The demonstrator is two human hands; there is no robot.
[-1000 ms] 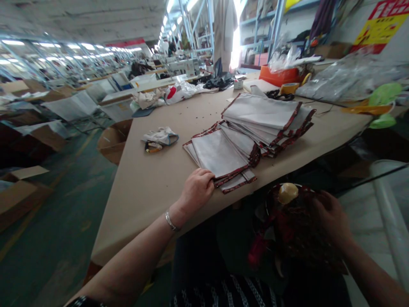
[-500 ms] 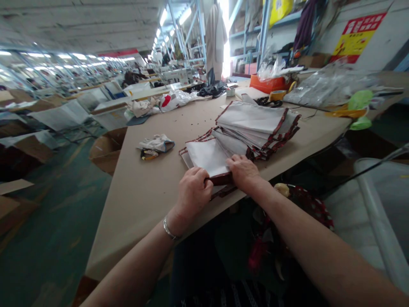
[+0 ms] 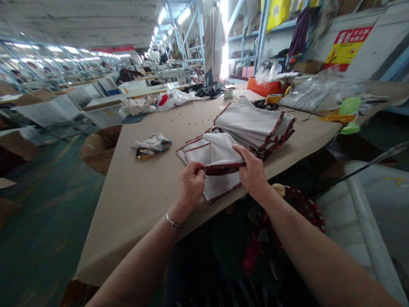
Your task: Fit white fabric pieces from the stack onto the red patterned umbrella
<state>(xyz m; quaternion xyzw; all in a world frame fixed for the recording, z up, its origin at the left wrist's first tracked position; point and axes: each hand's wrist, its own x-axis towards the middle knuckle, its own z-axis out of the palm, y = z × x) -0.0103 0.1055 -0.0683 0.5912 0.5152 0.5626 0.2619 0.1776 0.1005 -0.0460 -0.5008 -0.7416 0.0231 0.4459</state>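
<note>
A white fabric piece with dark red edging (image 3: 222, 150) is held slightly raised at the table's near edge. My left hand (image 3: 192, 181) pinches its near left corner. Around its right side my right hand (image 3: 252, 172) is closed, with the thumb on top. Beneath it another white piece (image 3: 220, 185) lies on the table, partly hidden. Behind and to the right, a fanned stack of similar red-edged pieces (image 3: 249, 119) rests on the table.
The brown table (image 3: 150, 179) carries a pale work glove (image 3: 153, 143) at the left, plastic bags (image 3: 322, 91) at the right and an orange box (image 3: 266, 86) at the back. A cardboard box (image 3: 100, 149) stands left of the table. White bins (image 3: 367, 213) are at the lower right.
Both hands have lifted the near edge of the fabric piece, which now bends upward. More of the piece beneath shows. The view has shifted slightly.
</note>
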